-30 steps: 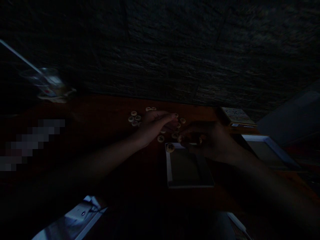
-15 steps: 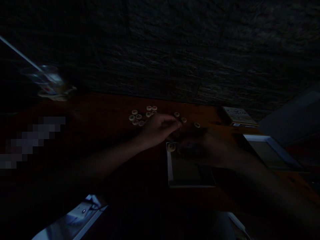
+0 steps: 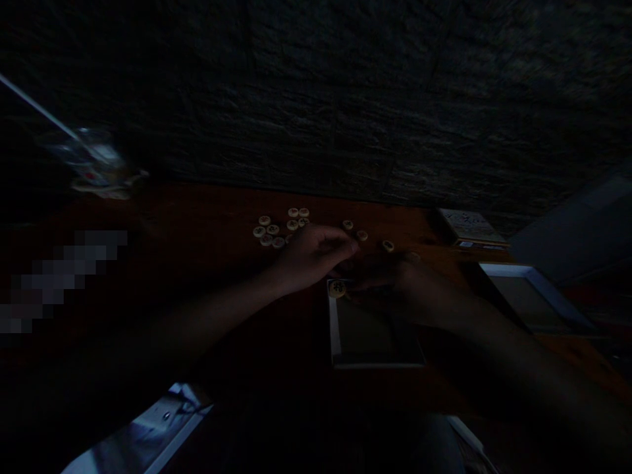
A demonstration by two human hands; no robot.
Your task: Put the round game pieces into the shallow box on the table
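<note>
The scene is very dark. My left hand (image 3: pixel 320 255) hovers over the table with thumb and fingertips pressed together; whatever may be between them cannot be made out. Below it, a round xiangqi piece (image 3: pixel 337 289) with a dark character lies in the far left corner of a shallow open box (image 3: pixel 334 329). Over the box's right side is my right hand (image 3: pixel 402 283), deep in shadow, with a finger stretched toward that piece. Its other fingers hardly show. Several more xiangqi pieces (image 3: pixel 272 230) lie beyond my left hand, and another piece (image 3: pixel 388 245) rests farther right.
A second shallow tray (image 3: pixel 536 303) stands on the right, with a printed box (image 3: pixel 471 227) behind it. Far left is a clear plastic cup (image 3: pixel 101 158) with a straw. A stone wall (image 3: pixel 316 99) borders the wooden table (image 3: pixel 207 204). A bright glossy object (image 3: pixel 162 421) sits at lower left.
My right hand has drawn slightly back to the right from the piece in the box corner, and its finger now shows straighter. My left hand stays nearly still.
</note>
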